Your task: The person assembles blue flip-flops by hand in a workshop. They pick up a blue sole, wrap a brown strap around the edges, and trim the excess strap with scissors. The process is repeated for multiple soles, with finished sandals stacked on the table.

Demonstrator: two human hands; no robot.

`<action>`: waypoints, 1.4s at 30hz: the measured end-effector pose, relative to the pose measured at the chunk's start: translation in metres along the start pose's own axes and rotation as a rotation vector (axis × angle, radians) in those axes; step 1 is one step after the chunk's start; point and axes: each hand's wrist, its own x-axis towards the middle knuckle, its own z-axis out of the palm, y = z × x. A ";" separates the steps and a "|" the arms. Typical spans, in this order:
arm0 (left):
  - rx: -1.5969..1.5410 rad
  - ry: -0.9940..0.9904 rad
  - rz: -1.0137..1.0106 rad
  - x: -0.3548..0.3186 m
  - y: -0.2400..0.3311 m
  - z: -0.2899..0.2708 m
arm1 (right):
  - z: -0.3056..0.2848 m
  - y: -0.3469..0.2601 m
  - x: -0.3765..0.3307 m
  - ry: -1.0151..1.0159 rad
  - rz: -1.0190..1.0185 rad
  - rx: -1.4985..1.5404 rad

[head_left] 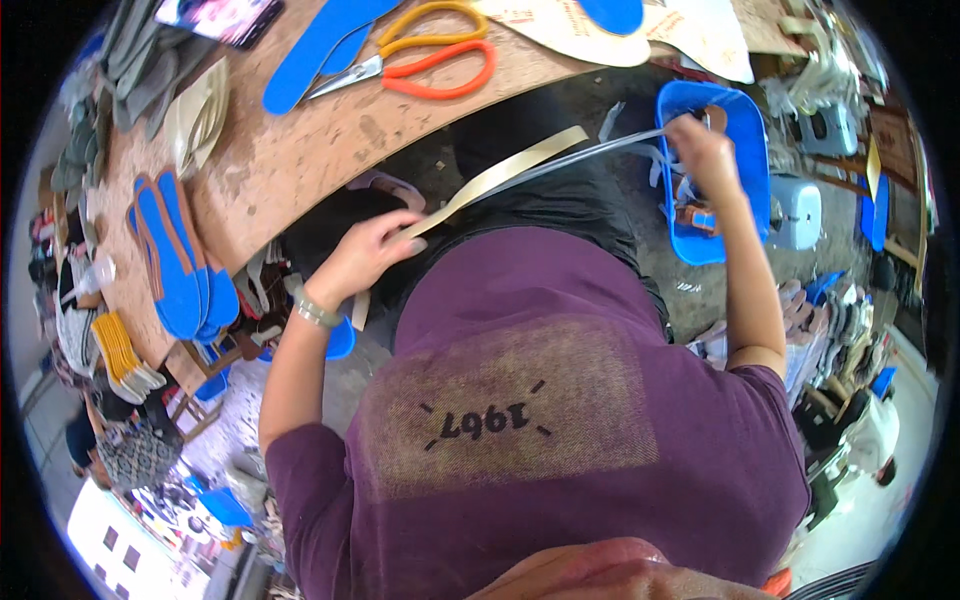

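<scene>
My left hand (378, 252), with a pale bangle at the wrist, pinches one end of a long cream strip (500, 173) above my lap. The strip's other end points up and to the right, free. A thin greyish, shiny ribbon (580, 155) runs from near the cream strip across to my right hand (703, 158). The fingers of my right hand are closed on that ribbon's far end, over a blue bin (695, 250). The ribbon looks like a backing film, partly apart from the cream strip. Orange-and-yellow-handled scissors (437, 70) lie on the table ahead.
The wooden table (300, 190) curves round my front and left. On it lie blue insoles (180, 300), a blue sole piece (310, 55), cream cut sheets (560, 30) and a phone (225, 18). Scraps fill the blue bin. A pale stool (797, 212) stands beyond it.
</scene>
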 end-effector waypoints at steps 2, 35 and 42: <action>0.002 0.039 0.006 -0.020 -0.015 -0.006 | -0.019 0.062 -0.013 0.130 0.159 0.035; 0.237 0.046 -0.109 0.072 -0.061 0.058 | 0.092 -0.137 0.020 -0.302 -0.466 0.157; 0.176 0.186 -0.220 0.054 -0.100 0.055 | 0.027 0.166 0.012 -0.028 0.366 -0.228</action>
